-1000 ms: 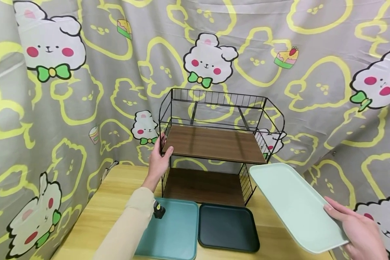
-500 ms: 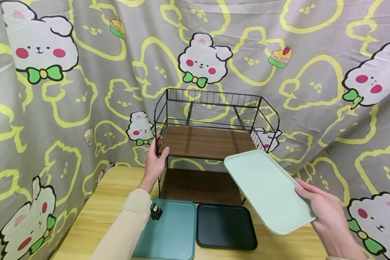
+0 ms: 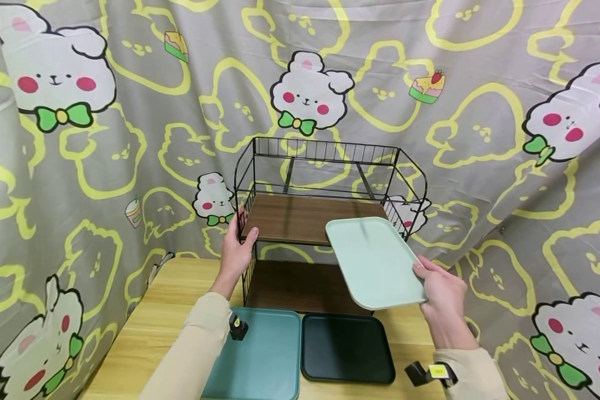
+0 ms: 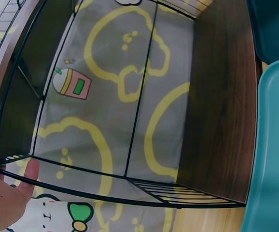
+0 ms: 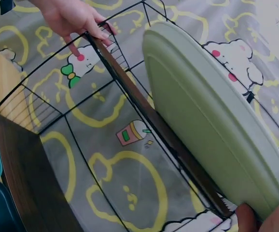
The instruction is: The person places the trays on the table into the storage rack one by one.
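Note:
A black wire rack with two brown wood-look shelves (image 3: pixel 290 219) stands at the middle of the table. My left hand (image 3: pixel 236 253) holds the rack's left side at the upper shelf, thumb in front and fingers along the outer side. In the left wrist view its thumb (image 4: pixel 31 176) lies by the wire frame. My right hand (image 3: pixel 440 286) pinches a pale green tray (image 3: pixel 375 261) by its right edge. The tilted tray overlaps the front right part of the upper shelf in the head view. Its underside (image 5: pixel 202 116) faces the right wrist camera, with fingers at its near end.
A teal tray (image 3: pixel 265 355) and a dark green tray (image 3: pixel 347 349) lie side by side on the wooden table (image 3: pixel 180 283), in front of the rack. The lower shelf (image 3: pixel 295 286) sits just behind them. A patterned curtain (image 3: pixel 180 111) hangs behind and around the table.
My right hand has carried the pale green tray leftward and forward, from the right of the rack to the upper shelf's front. My left hand keeps its hold on the rack.

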`<action>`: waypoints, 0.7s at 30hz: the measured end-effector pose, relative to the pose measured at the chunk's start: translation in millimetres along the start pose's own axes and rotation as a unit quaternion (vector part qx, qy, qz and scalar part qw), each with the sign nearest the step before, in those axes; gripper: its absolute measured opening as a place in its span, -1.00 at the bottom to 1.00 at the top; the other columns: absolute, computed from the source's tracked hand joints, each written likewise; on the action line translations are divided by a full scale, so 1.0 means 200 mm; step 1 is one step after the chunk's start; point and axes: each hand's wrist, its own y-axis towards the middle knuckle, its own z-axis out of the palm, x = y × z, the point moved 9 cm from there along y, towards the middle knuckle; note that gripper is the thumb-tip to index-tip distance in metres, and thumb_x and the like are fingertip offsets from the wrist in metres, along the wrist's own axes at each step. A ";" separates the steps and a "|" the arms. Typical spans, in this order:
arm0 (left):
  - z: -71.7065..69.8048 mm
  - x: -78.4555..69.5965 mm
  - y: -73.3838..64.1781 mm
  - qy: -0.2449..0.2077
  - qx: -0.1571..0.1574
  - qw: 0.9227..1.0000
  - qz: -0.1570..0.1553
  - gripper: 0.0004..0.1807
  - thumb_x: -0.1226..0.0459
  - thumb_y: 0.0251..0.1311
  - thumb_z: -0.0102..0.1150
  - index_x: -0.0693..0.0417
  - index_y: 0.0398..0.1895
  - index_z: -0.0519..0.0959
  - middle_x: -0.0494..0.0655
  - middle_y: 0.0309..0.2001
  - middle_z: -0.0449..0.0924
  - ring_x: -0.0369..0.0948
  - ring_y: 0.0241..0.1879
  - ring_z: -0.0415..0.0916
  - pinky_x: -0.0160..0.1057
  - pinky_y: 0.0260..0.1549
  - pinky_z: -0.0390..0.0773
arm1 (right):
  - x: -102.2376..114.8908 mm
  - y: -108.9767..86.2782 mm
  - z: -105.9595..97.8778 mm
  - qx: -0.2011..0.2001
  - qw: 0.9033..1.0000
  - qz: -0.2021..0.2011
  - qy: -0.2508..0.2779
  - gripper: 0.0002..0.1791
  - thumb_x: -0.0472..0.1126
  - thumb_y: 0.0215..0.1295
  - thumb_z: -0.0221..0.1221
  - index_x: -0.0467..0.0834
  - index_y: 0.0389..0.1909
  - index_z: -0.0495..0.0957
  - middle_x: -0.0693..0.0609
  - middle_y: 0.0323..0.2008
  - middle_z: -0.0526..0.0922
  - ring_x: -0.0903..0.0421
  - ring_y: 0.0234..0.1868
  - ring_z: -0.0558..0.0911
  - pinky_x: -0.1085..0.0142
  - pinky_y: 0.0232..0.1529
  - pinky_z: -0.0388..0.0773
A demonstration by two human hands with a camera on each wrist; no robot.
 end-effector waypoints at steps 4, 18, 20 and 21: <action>0.00 0.01 0.00 0.000 0.003 1.000 -0.007 -0.26 0.14 0.61 0.10 -0.20 0.74 0.07 -0.15 0.69 0.16 -0.11 0.71 0.05 0.01 0.68 0.09 | -0.02 0.02 0.06 -0.038 0.999 -0.011 0.024 -0.50 -0.36 0.42 0.30 -0.28 0.35 0.55 0.06 0.14 0.76 0.05 0.40 0.56 0.34 0.29 0.62; 0.01 0.01 -0.01 -0.005 0.006 1.000 -0.008 -0.26 0.13 0.62 0.08 -0.32 0.73 0.05 -0.20 0.70 0.14 -0.13 0.71 0.03 0.02 0.68 0.09 | -0.03 0.03 0.19 -0.144 0.988 -0.025 0.050 -0.59 -0.37 0.38 0.31 -0.17 0.24 0.71 -0.16 0.43 0.57 -0.01 0.33 0.64 0.30 0.24 0.68; 0.01 0.02 -0.01 -0.007 0.007 1.000 -0.007 -0.27 0.13 0.63 0.07 -0.30 0.74 0.04 -0.21 0.70 0.13 -0.13 0.71 0.02 0.02 0.68 0.08 | -0.03 0.03 0.21 -0.153 0.986 -0.031 0.060 -0.60 -0.39 0.36 0.31 -0.19 0.21 0.72 -0.16 0.40 0.59 -0.01 0.30 0.66 0.30 0.20 0.71; 0.01 0.02 -0.01 -0.007 0.007 1.000 -0.007 -0.27 0.13 0.63 0.07 -0.29 0.74 0.04 -0.21 0.70 0.13 -0.13 0.71 0.02 0.02 0.69 0.08 | -0.03 0.03 0.22 -0.156 0.985 -0.033 0.063 -0.60 -0.39 0.35 0.31 -0.19 0.20 0.72 -0.16 0.39 0.60 0.00 0.29 0.68 0.30 0.19 0.72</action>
